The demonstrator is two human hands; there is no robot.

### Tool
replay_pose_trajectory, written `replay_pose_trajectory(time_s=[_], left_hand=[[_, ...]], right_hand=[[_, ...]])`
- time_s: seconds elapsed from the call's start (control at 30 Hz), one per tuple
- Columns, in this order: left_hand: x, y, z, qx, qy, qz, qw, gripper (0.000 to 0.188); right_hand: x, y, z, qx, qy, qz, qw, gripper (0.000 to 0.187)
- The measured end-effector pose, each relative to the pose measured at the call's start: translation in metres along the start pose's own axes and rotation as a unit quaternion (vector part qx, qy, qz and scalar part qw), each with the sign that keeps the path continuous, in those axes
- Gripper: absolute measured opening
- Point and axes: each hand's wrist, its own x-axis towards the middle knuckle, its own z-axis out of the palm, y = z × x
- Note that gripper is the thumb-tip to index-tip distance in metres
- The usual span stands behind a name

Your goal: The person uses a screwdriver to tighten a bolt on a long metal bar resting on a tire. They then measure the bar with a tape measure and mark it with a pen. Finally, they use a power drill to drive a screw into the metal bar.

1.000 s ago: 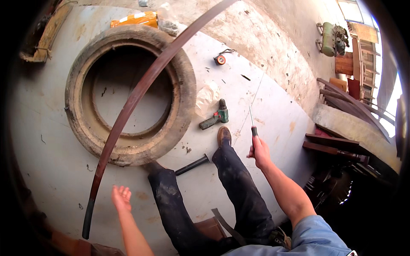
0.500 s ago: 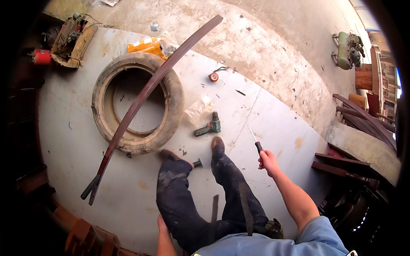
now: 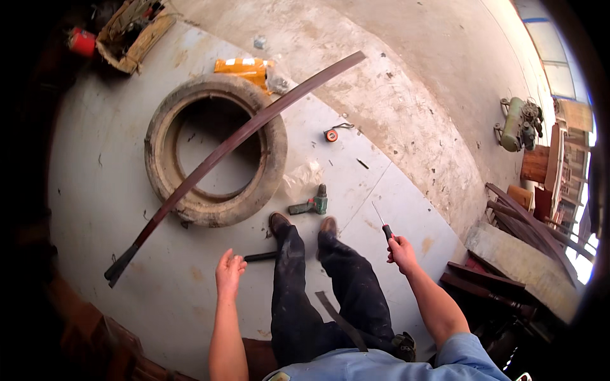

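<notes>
My right hand is closed round the dark red-and-black handle of a screwdriver, its thin metal shaft pointing up and away. My left hand hangs empty over the grey floor panel, fingers loosely bent and apart. Just right of it lies a dark bar-like thing, partly hidden behind my leg. A long, curved dark-brown wooden strip rests across a worn tire, its near end dark and forked. A green cordless drill lies on its side beyond my shoes.
Beyond the drill lie a crumpled clear plastic bag, an orange tape measure and an orange package. A wooden tool box stands far left. Far right are a green air compressor, a stone slab and dark timber.
My left hand has risen from beside my thigh into the open on the left. My left leg has moved to the right, next to the other. The screwdriver stays in my right hand.
</notes>
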Motion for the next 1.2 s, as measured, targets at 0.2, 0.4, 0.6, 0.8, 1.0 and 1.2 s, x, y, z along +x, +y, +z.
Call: replay_pose_trajectory(time_s=[0.2, 0.4, 0.6, 0.8, 1.0, 1.2], left_hand=[[-0.012, -0.072, -0.030, 0.039, 0.092, -0.098, 0.990, 0.054], [0.022, -0.209, -0.001, -0.081, 0.175, -0.217, 0.957, 0.062], [0.098, -0.274, 0.085, -0.105, 0.165, -0.256, 0.947, 0.059], [0.181, -0.372, 0.112, -0.026, 0.058, -0.226, 0.972, 0.041], [0.268, -0.460, 0.107, 0.165, 0.023, -0.197, 0.966, 0.026], [0.339, -0.381, 0.119, 0.000, 0.118, -0.223, 0.968, 0.027]], right_hand=[[0.049, -0.026, 0.019, -0.025, -0.067, -0.040, 0.997, 0.028], [0.136, -0.058, 0.039, -0.128, -0.108, -0.063, 0.984, 0.028], [0.237, -0.055, 0.065, -0.211, -0.098, -0.077, 0.970, 0.028], [0.330, -0.040, 0.092, -0.301, -0.068, -0.122, 0.943, 0.031], [0.394, -0.033, 0.127, -0.422, -0.048, -0.299, 0.854, 0.035], [0.404, -0.029, 0.147, -0.488, -0.040, -0.160, 0.857, 0.044]])
